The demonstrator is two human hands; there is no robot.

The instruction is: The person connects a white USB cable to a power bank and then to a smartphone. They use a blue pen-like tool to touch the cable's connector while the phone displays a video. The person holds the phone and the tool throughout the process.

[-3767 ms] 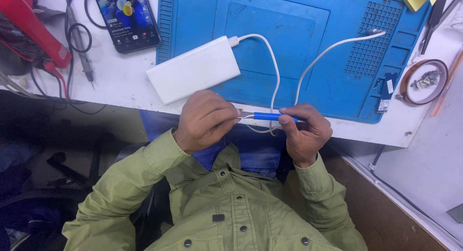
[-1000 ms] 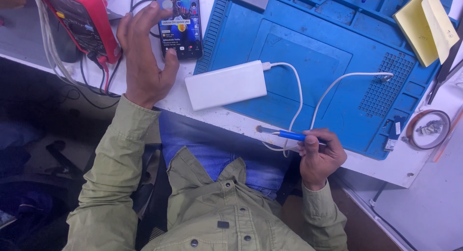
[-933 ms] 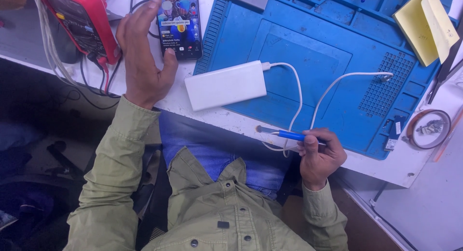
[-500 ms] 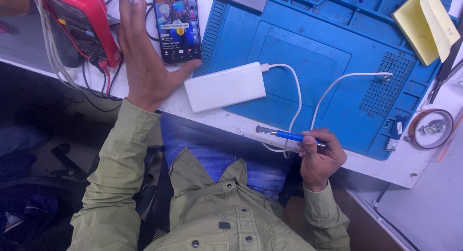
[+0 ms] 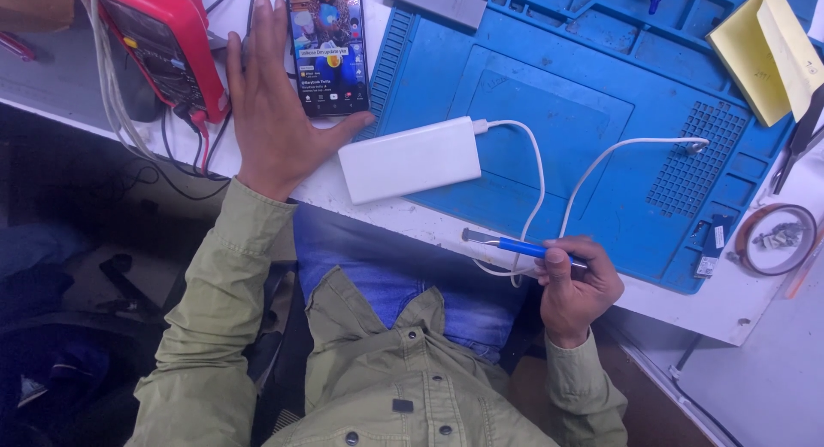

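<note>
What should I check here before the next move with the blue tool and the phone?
1. Right hand grips the blue-handled tool: ok.
2. Tool tip off the blue work mat: ok, it points out past the bench edge.
3. Left hand empty, lying flat beside the smartphone, thumb below its bottom edge: ok.
4. White cable plugged into the white power bank: ok.
5. Cable's far plug connected to anything: not ok, it lies loose on the mat.
6. Red multimeter setting: cannot tell.
</note>
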